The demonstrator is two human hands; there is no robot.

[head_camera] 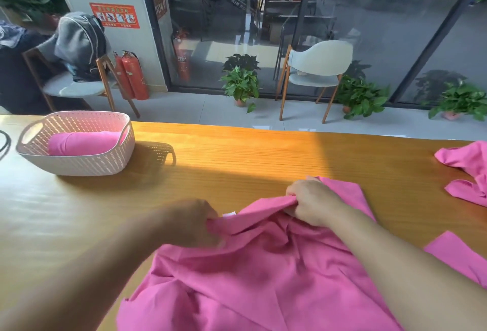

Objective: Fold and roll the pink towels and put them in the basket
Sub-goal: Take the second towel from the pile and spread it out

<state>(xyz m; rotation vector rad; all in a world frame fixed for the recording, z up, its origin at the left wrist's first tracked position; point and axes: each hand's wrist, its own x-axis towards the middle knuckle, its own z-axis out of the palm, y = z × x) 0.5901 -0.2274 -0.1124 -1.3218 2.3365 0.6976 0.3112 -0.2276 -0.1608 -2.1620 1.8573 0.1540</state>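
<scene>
The fingers of the right hand (312, 203) are curled tight over a bunched ridge of the pink towel (263, 272), with the cloth gathered under the knuckles and the thumb tucked beneath the fold. The left hand (196, 222) pinches the same upper edge of the towel further along, its fingertips closed on the fabric just beside a small white label (228, 214) sewn at the hem. Between the two hands the edge is lifted slightly off the table and sags in a soft crease. Below the hands the rest of the towel spreads rumpled toward the person, covering the near part of the wooden table (237, 156) and running under both forearms.

Out to the right, well apart from the hands, a second pink towel (466, 170) lies crumpled at the table's edge, and a flat corner of another pink cloth (458, 254) shows near the right forearm.

At the far left of the table stands a pale woven basket (76, 143) with handles, upright, holding one rolled pink towel (84, 143) lying on its side inside.

Beyond the table are a white chair (316, 67), potted plants (241, 83) on the floor, red fire extinguishers (131, 75) against a pillar, and a glass wall.
</scene>
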